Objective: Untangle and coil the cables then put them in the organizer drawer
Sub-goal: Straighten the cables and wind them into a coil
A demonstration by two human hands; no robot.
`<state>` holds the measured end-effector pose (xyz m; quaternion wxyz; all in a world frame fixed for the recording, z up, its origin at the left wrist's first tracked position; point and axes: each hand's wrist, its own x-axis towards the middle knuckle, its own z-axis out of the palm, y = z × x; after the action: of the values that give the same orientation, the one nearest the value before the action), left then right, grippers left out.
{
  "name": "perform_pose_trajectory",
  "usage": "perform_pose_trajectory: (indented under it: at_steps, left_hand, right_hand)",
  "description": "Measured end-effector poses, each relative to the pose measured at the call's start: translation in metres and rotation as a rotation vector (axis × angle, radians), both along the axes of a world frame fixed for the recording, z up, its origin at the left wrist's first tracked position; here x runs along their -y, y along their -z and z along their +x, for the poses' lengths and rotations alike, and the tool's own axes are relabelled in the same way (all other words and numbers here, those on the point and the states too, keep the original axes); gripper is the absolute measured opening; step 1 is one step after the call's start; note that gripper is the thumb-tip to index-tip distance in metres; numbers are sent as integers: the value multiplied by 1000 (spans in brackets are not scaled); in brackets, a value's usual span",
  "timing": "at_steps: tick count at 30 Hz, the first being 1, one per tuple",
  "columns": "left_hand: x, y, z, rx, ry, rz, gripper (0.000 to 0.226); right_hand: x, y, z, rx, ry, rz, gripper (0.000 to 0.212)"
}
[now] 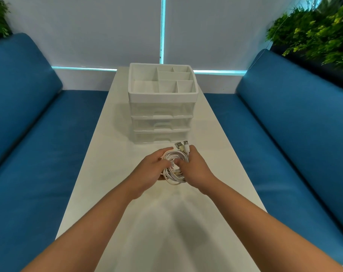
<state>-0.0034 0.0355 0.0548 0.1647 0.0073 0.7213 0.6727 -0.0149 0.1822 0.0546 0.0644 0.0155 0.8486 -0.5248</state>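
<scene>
A white plastic organizer [162, 103] stands on a long, smooth white table [111, 154]. Its top is an open tray cut into small boxes. Under the tray are three see-through drawers [161, 124], stacked one above another, each with a curved handle, and all three look pushed in.

Just in front of the organizer, a bundle of thin white cables [174, 169] is wound into round loops. The loops are smooth and shiny. Two metal plugs [182, 145] stick out of the bundle toward the organizer's lowest drawer.

Parts of the loops are hidden behind the fingers, so it is hard to tell how many cables there are, or if they are still knotted. It is also hard to tell if the bundle touches the table.

The left hand [149, 169] curls round the left side of the loops. The right hand [196, 167] curls round the right side, with its thumb pressed on the middle of the loops.

Soft blue benches [284, 134] run along both sides of the table, left and right of the organizer. Green leafy plants [313, 36] sit behind the benches.
</scene>
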Motion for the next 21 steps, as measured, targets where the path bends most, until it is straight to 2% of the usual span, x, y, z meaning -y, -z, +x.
perform_pose_trajectory:
  at_steps: [2, 9, 11, 13, 15, 19, 21]
  left_hand:
    - [0, 5, 0, -46, 0, -42, 35]
    - [-7, 13, 0, -413, -246, -470, 21]
    - [-10, 14, -1, -447, -290, -522, 26]
    - [-8, 14, -5, -396, -299, -522, 32]
    - [-8, 11, -8, -268, -280, -395, 32]
    - [-7, -2, -8, 88, -158, 96, 26]
    - [-5, -7, -6, 229, -71, 304, 31]
  right_hand:
    - [2, 1, 0, -16, 27, 4, 22]
    - [2, 1, 2, 36, -61, -136, 32]
    - [2, 4, 2, 33, -53, -168, 31]
    - [2, 7, 3, 39, -49, -212, 29]
    - [2, 9, 3, 50, -49, -259, 28]
    - [1, 10, -2, 67, -75, -286, 30]
    - [2, 8, -3, 122, -67, -341, 38]
